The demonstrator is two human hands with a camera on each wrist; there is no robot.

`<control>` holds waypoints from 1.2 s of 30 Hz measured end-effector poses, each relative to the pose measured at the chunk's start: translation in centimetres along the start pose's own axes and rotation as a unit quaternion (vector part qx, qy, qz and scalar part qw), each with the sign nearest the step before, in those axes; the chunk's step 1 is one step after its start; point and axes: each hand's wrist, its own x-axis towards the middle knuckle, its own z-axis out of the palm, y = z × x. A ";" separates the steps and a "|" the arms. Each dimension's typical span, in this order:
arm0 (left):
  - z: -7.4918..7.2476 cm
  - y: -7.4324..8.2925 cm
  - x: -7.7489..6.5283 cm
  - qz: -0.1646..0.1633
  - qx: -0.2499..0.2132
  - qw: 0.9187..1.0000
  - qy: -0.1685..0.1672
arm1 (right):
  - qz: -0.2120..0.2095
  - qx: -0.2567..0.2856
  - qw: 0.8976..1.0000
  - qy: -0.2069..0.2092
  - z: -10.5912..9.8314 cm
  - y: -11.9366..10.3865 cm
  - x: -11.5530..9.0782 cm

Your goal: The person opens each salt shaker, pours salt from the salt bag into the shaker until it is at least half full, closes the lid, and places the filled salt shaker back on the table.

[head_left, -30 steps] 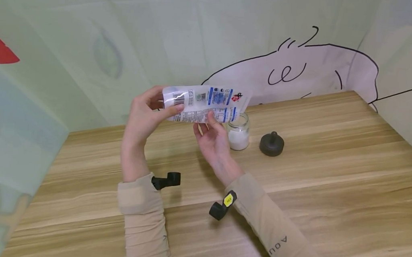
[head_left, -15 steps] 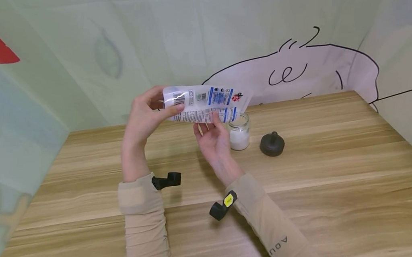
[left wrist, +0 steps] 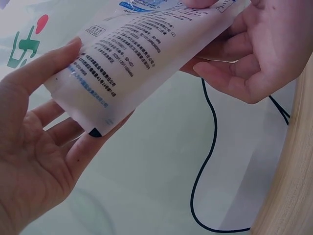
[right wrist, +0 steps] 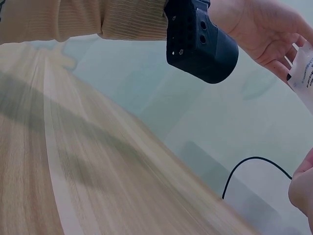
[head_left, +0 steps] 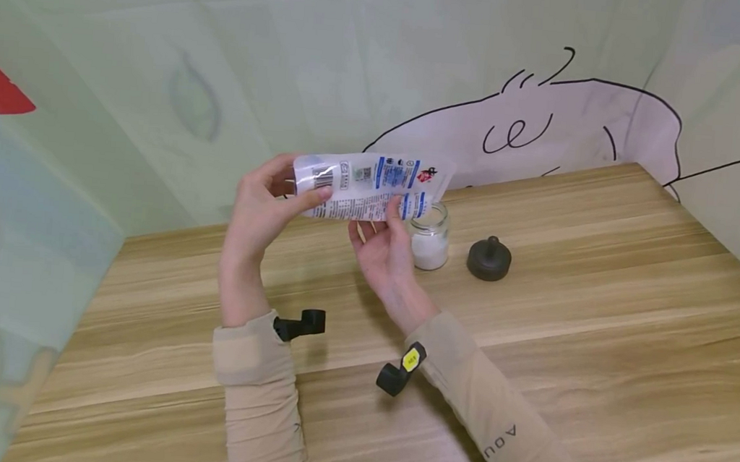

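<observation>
A printed white plastic pouch (head_left: 361, 176) is held tilted on its side in the air, its right end above the mouth of a glass jar (head_left: 430, 225). My left hand (head_left: 257, 211) grips the pouch's left end, thumb in front and fingers behind, as the left wrist view also shows with the left hand (left wrist: 39, 152). With my right hand (head_left: 384, 250) I pinch its lower edge near the right end, thumb on the printed face and fingers underneath. White contents fill the lower part of the jar. Whether anything is flowing from the pouch cannot be seen.
Just right of the jar lies a dark round lid (head_left: 489, 259) with a knob on top. The wooden table (head_left: 563, 348) ends at a cartoon-printed curtain (head_left: 291, 72) behind. Black cameras are strapped to both wrists.
My right thumb has slid a little to the right along the pouch's face. The pouch, the left hand, the jar and the lid stay almost where they were.
</observation>
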 end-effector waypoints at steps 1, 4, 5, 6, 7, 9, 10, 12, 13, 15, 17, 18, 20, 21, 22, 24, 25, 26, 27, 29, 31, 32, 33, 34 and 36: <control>0.0 0.0 0.0 -0.001 0.000 1.000 0.000 | 0.000 0.000 1.000 0.001 0.0 0.0 0.0; 0.0 0.1 -0.1 -0.002 0.002 1.000 0.001 | 0.001 0.003 1.000 0.003 0.0 0.0 0.0; 0.0 0.1 -0.1 -0.002 0.004 1.000 0.001 | 0.002 0.002 1.000 0.003 0.0 0.0 0.0; 0.0 0.1 -0.1 -0.002 0.005 1.000 0.001 | 0.002 0.005 1.000 0.005 0.0 0.0 0.0; 0.0 0.1 -0.1 -0.002 0.006 1.000 0.002 | 0.002 0.005 1.000 0.005 0.0 0.0 0.0; 0.0 0.2 -0.1 -0.001 0.008 1.000 0.002 | 0.002 0.005 1.000 0.006 0.0 0.0 0.0; 0.0 0.2 -0.1 -0.001 0.008 1.000 0.002 | 0.002 0.005 1.000 0.006 -0.1 0.0 0.0; 0.0 0.1 -0.1 0.001 0.008 1.000 0.002 | 0.003 0.006 1.000 0.008 -0.1 0.0 0.0; 0.0 0.1 -0.1 0.001 0.008 1.000 0.002 | 0.003 0.005 1.000 0.008 -0.1 0.0 0.0; 0.0 0.1 0.0 0.004 0.008 1.000 0.002 | 0.003 0.005 1.000 0.009 -0.1 0.0 0.0; 0.0 0.1 0.0 0.006 0.008 1.000 0.002 | 0.004 0.005 1.000 0.009 -0.1 0.0 0.0; 0.0 0.1 0.0 0.007 0.008 1.000 0.002 | 0.004 0.005 1.000 0.008 -0.1 0.0 0.1; 0.0 0.1 0.0 0.008 0.008 1.000 0.002 | 0.003 0.005 1.000 0.007 -0.1 0.0 0.1; 0.0 0.1 0.0 0.007 0.008 1.000 0.002 | 0.003 0.004 1.000 0.006 -0.1 0.0 0.1; 0.0 0.1 0.0 0.007 0.008 1.000 0.002 | 0.003 0.004 1.000 0.006 -0.1 0.0 0.1; 0.0 0.1 0.0 0.008 0.007 1.000 0.002 | 0.003 0.005 1.000 0.006 -0.1 0.1 0.1; 0.0 0.1 0.0 0.008 0.007 1.000 0.002 | 0.002 0.005 1.000 0.006 -0.1 0.1 0.1; 0.0 0.1 0.0 0.008 0.007 1.000 0.003 | 0.003 0.005 1.000 0.006 -0.1 0.1 0.1; 0.0 0.1 0.0 0.009 0.006 1.000 0.003 | 0.003 0.006 1.000 0.006 -0.1 0.1 0.1; 0.0 0.0 0.0 0.010 0.005 1.000 0.002 | 0.003 0.006 1.000 0.006 -0.1 0.1 0.1; -0.1 0.0 0.0 0.010 0.005 1.000 0.002 | 0.002 0.006 1.000 0.005 -0.1 0.1 0.2; -0.1 0.0 0.0 0.010 0.005 1.000 0.002 | 0.002 0.005 1.000 0.005 -0.2 0.1 0.2; -0.1 0.0 -0.1 0.010 0.004 1.000 0.002 | 0.002 0.005 1.000 0.005 -0.2 0.1 0.2; -0.1 0.0 -0.1 0.010 0.005 1.000 0.002 | 0.002 0.005 1.000 0.005 -0.2 0.1 0.2; -0.1 0.1 -0.1 0.010 0.007 1.000 0.002 | 0.002 0.004 1.000 0.005 -0.2 0.1 0.2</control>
